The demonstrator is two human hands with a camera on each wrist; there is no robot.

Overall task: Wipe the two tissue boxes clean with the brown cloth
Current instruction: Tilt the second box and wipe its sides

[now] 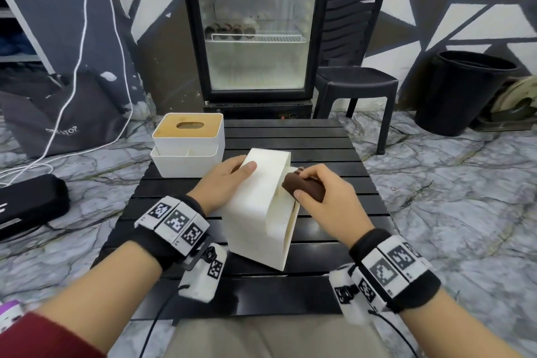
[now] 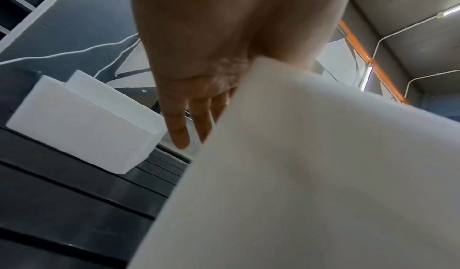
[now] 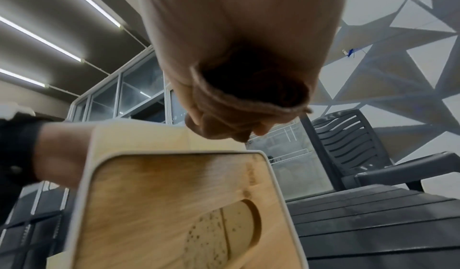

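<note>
The brown cloth (image 1: 303, 189) was bunched in the right hand's (image 1: 325, 192) curled fingers against the tipped tissue box (image 1: 258, 212) on the table (image 1: 334, 154), steadied by the left hand's (image 1: 223, 183) straight fingers. The box was judged stiff, light, slippery; broad sides suit gripping.

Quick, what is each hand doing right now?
Left hand: open, fingers flat against the tipped white tissue box, steadying it.
Right hand: closed around the brown cloth, at the box's wooden-lid side.
</note>
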